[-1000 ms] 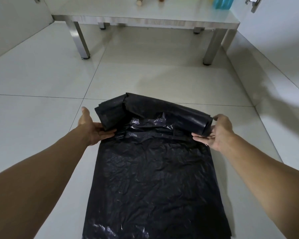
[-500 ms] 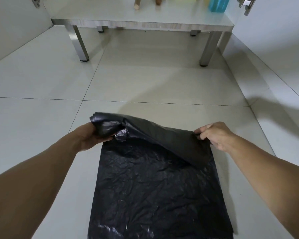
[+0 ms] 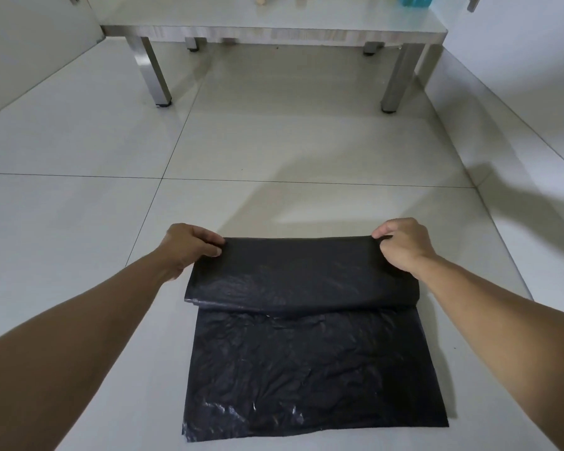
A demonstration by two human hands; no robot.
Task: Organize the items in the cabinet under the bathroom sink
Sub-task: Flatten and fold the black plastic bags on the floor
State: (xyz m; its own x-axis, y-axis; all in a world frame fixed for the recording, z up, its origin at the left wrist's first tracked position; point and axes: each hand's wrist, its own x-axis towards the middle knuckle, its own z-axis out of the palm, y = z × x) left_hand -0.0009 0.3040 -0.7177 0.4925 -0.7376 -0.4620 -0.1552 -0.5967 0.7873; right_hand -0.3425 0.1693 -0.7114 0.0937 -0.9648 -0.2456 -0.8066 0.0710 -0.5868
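Left hand [image 3: 189,247] and right hand [image 3: 401,245] are pinching the black plastic bag [image 3: 306,353] (far edge folded over) on the tiled floor [image 3: 79,196].

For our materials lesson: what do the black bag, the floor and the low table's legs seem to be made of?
Black bag: thin plastic film, judging by fine crinkles and glints.
Floor: probably glazed ceramic tile, glossy, with dark grout lines.
Table legs: likely brushed metal, grey with a dull sheen.
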